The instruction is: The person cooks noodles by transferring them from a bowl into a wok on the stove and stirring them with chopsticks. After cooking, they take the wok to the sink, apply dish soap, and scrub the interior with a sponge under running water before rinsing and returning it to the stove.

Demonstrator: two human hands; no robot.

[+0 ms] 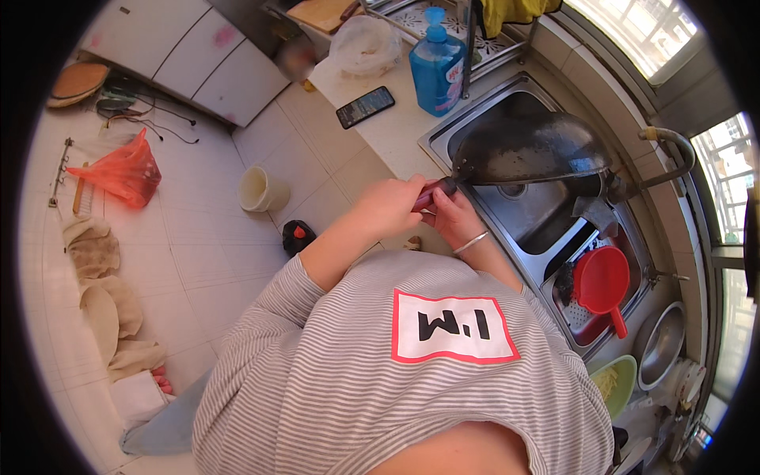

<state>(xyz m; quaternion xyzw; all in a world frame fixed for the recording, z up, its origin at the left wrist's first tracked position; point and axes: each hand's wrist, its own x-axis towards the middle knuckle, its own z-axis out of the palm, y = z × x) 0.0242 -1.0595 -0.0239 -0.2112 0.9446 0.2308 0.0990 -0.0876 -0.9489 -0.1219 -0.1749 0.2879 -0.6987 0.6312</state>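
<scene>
Both of my hands are at the reddish-brown handle (423, 199) of a blackened wok (528, 148). My left hand (395, 205) wraps around the handle's outer end. Closer to the wok, my right hand (454, 217) grips the dark part of the handle, its thumb on top and a silver bangle at the wrist. The wok is tilted on its side over the stainless steel sink (504, 217), its dark outer wall showing. Its inside is hidden from me.
A blue pump bottle (438, 77) and a phone (365, 107) stand and lie on the counter. A faucet (671, 160) arches beside the wok. A red ladle (601, 279) lies in the drainer section. On the floor are a pale bucket (261, 189) and a red plastic bag (127, 172).
</scene>
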